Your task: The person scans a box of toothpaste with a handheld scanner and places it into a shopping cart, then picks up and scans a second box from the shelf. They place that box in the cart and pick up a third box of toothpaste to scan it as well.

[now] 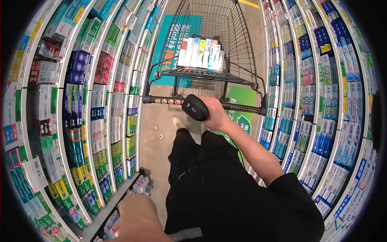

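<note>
My right hand (pixel 217 112) is closed around a black handheld barcode scanner (pixel 195 107), just over the push bar (pixel 246 108) of a shopping cart. Its fingers are partly hidden, so whether they also touch the bar I cannot tell. Ahead, inside the dark wire cart (pixel 243 50), several slim toothpaste-like boxes (pixel 200 53) stand upright in a row near the handle side. Of my left arm (pixel 139 215) only a bent bare part shows at the lower left; the left hand is outside the picture.
Store shelves (pixel 135 157) packed with boxed goods rise close on the left, and more shelves (pixel 288 155) line the right. A white price card (pixel 34 174) sticks out at left. Floor decals, one teal (pixel 189 24) and one green (pixel 240 97), lie under and beside the cart.
</note>
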### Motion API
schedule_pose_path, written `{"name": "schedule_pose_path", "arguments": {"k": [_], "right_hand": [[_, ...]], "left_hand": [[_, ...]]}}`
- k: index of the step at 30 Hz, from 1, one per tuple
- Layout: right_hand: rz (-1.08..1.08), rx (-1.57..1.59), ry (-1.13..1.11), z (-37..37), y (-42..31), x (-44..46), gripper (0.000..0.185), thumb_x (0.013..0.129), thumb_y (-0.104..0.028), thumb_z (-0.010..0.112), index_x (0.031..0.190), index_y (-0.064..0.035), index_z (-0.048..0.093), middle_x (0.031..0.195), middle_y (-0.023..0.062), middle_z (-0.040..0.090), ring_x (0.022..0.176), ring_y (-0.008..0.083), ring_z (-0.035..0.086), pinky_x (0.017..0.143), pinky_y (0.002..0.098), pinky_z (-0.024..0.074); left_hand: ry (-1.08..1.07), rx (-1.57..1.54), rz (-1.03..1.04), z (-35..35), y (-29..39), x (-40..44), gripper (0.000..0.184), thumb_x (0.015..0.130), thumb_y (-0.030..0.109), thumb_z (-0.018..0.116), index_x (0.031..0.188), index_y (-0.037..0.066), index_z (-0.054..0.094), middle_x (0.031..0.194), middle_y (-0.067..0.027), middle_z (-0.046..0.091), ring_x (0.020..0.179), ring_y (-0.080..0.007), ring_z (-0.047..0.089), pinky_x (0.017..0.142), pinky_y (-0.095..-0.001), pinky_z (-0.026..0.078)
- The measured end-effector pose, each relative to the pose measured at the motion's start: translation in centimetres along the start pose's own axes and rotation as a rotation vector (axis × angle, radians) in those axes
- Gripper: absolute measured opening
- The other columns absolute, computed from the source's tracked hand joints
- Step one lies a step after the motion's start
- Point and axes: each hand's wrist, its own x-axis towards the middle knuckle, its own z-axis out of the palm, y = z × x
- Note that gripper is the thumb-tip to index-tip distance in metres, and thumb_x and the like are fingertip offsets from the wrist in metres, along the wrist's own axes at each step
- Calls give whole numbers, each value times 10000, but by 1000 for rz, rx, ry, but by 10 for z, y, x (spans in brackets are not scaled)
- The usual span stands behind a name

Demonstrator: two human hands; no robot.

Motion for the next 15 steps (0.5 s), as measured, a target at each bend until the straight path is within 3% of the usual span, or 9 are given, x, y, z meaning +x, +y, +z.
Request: {"name": "schedule_pose_path", "arguments": {"k": [2, 3, 4, 5, 6, 7, 8, 12, 15], "right_hand": [[68, 53, -53, -10, -10, 3, 618, 607, 10, 677, 1209, -65, 561, 1197, 124, 594, 1143, 326, 522, 959, 410, 388], [54, 56, 3, -10, -6, 1, 599, 611, -1, 684, 1195, -61, 568, 1169, 131, 604, 1124, 328, 535, 955, 411, 398], [40, 57, 63, -6, 1, -2, 580, 615, -12, 691, 1181, -58, 575, 1142, 138, 613, 1106, 330, 548, 950, 411, 408], [25, 56, 129, -6, 2, -4, 561, 619, -24, 699, 1167, -55, 583, 1115, 144, 623, 1088, 332, 560, 945, 412, 418], [136, 95, 135, -11, -2, -7, 528, 628, -22, 695, 1145, -51, 590, 1086, 145, 631, 1056, 337, 575, 925, 410, 432], [240, 136, 142, -19, -8, -11, 495, 637, -20, 691, 1122, -48, 598, 1057, 146, 640, 1024, 341, 589, 905, 408, 447], [342, 182, 148, -29, -14, -15, 462, 646, -18, 687, 1099, -45, 606, 1028, 147, 649, 992, 346, 604, 885, 406, 461], [552, 107, 210, -64, -29, -39, 287, 677, -36, 655, 960, -12, 616, 869, 173, 656, 843, 375, 638, 756, 377, 506], [671, 31, 348, -60, -14, -70, 257, 682, -38, 645, 937, -10, 616, 851, 185, 648, 833, 388, 631, 739, 381, 503]], "left_hand": [[-93, -44, -22, -18, 10, 3, 540, 1009, 259, 337, 503, 86, 411, 485, -56, 411, 464, -197, 504, 729, -418, 589], [13, 18, -23, -27, 21, -2, 392, 926, 161, 503, 553, 110, 396, 518, -71, 522, 343, -123, 430, 410, -366, 462], [299, 171, 344, -29, -3, -5, 291, 870, 117, 552, 623, 111, 398, 544, -43, 493, 431, -102, 430, 521, -340, 461], [482, 333, 180, -42, 8, -11, 211, 809, 85, 597, 713, 100, 410, 610, 0, 452, 552, -103, 408, 630, -304, 415], [493, 476, 47, -73, 19, -15, 209, 789, 96, 614, 754, 104, 408, 669, 14, 394, 622, -112, 372, 684, -293, 374], [553, 872, 35, -114, 22, -27, 174, 892, 168, 596, 839, 66, 466, 734, -56, 500, 652, -124, 482, 635, -264, 420], [701, 1008, -96, -146, 29, -39, 146, 827, 15, 626, 903, 39, 504, 818, -44, 515, 755, -103, 499, 676, -252, 436], [883, 1202, -357, -254, 36, -98, 357, 718, -178, 641, 999, 15, 535, 1016, -76, 539, 900, -103, 536, 708, -212, 455], [817, 1164, -390, -292, 36, -91, 311, 754, -136, 664, 1003, -3, 534, 1077, -107, 562, 912, -125, 604, 697, -209, 490]]}}
